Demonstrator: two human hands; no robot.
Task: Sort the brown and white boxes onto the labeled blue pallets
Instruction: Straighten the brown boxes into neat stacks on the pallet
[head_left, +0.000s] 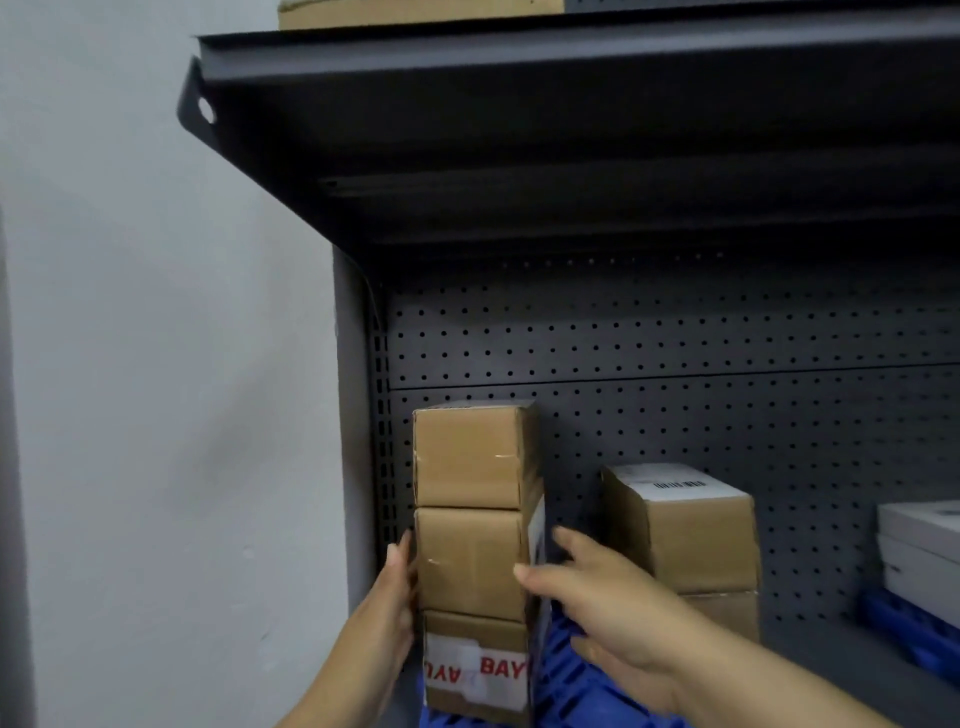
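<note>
Bracing the middle box (467, 564) of a three-high brown stack between my hands. My left hand (397, 597) lies flat against its left side, fingers straight. My right hand (608, 603) sets its thumb on the front right edge, with fingers stretched along the right side. Neither hand curls round it.

The top box (470, 457) sits square on it. The bottom box (475, 665), with red letters on a white label, stands on the blue pallet (566, 691) at the shelf's left end. The stack's left edge is just beside the upright (353, 415), and its back is near the pegboard (675, 338).

To the right, a strip of bare pallet parts it from a second stack (696, 545) of two brown boxes, with a barcode label on top. Farther right, well apart, white boxes (919, 551) sit on another pallet (904, 634).

Open room lies above the top box, under the upper shelf (519, 130), which carries one more brown box (415, 10). A pale wall (156, 364) stands to the left.
</note>
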